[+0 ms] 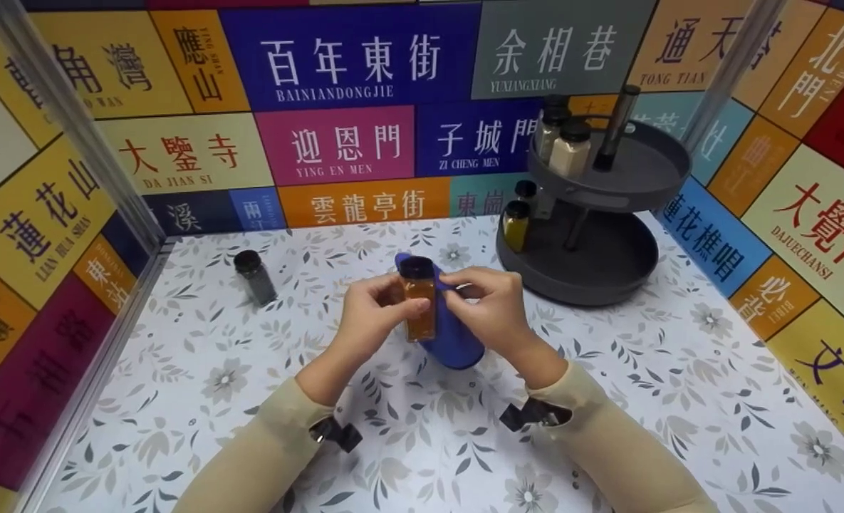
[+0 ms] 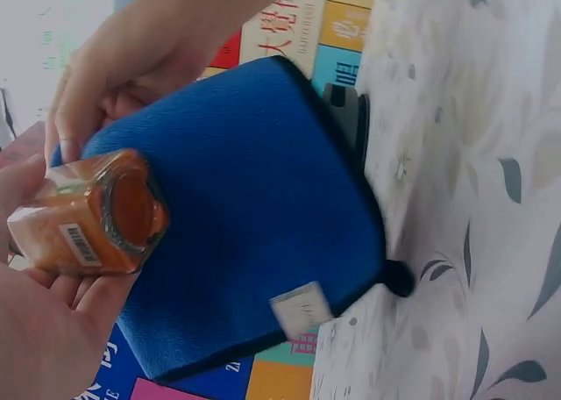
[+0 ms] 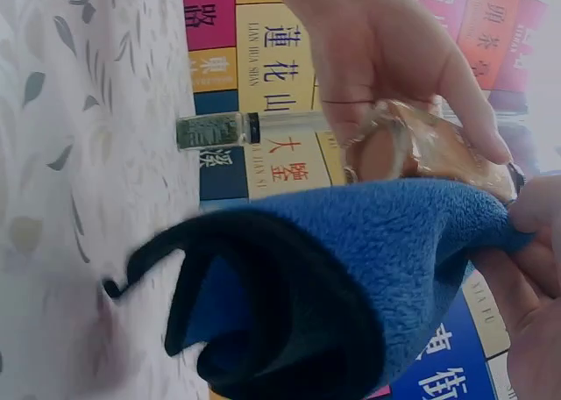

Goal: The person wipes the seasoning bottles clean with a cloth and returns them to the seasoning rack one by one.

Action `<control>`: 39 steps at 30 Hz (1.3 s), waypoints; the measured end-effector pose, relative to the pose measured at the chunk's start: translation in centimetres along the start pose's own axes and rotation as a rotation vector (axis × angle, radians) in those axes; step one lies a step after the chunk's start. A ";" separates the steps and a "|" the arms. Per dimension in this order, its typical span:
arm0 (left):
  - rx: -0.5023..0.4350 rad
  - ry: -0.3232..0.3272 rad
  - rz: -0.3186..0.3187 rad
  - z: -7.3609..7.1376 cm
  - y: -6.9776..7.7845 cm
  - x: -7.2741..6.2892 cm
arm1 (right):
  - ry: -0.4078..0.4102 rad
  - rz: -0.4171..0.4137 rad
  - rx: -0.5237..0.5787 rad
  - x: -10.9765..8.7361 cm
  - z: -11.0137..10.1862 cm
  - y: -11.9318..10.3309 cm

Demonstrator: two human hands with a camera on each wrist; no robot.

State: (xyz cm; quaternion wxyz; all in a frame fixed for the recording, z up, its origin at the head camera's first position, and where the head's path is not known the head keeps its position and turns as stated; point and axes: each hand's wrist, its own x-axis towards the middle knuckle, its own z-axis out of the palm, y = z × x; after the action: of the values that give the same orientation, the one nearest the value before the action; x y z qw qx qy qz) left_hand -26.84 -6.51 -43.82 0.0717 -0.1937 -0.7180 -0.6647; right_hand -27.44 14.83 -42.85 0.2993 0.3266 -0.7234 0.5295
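Observation:
My left hand grips a square glass spice jar of orange-brown powder, upright with its black lid on top. Thumb and fingers lie on opposite sides of the glass; a barcode label shows on it in the left wrist view. My right hand pinches an edge of a blue cloth with dark trim. The cloth hangs right behind the jar, its upper edge beside the lid. A small white tag is on the cloth, and its lower part curls over in the right wrist view.
A dark-filled jar stands alone at the left on the floral tabletop. At the back right is a black two-tier round rack, with jars on its upper tier and jars on the lower. Printed panels enclose the table.

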 end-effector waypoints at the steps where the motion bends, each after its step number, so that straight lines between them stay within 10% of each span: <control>1: 0.013 -0.013 0.000 0.0 0.0 0.0 | 0.006 0.003 0.007 0.1 0.0 0.0; 14: -0.194 -0.156 -0.074 -0.4 0.4 0.2 | 0.025 0.147 0.072 0.2 0.1 -0.2; 28: -0.351 0.132 -0.031 -1.4 1.3 0.5 | -0.125 0.086 0.000 -0.7 1.2 -0.8; 39: -0.241 0.187 -0.010 -1.5 1.3 0.5 | -0.102 -0.073 -0.094 -0.7 1.1 -1.6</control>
State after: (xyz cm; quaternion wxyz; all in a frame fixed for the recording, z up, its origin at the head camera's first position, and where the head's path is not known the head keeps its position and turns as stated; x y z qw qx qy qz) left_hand -27.03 -7.82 -42.33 0.1114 -0.1346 -0.6240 -0.7616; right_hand -25.82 13.57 -42.80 0.2962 0.3652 -0.7492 0.4664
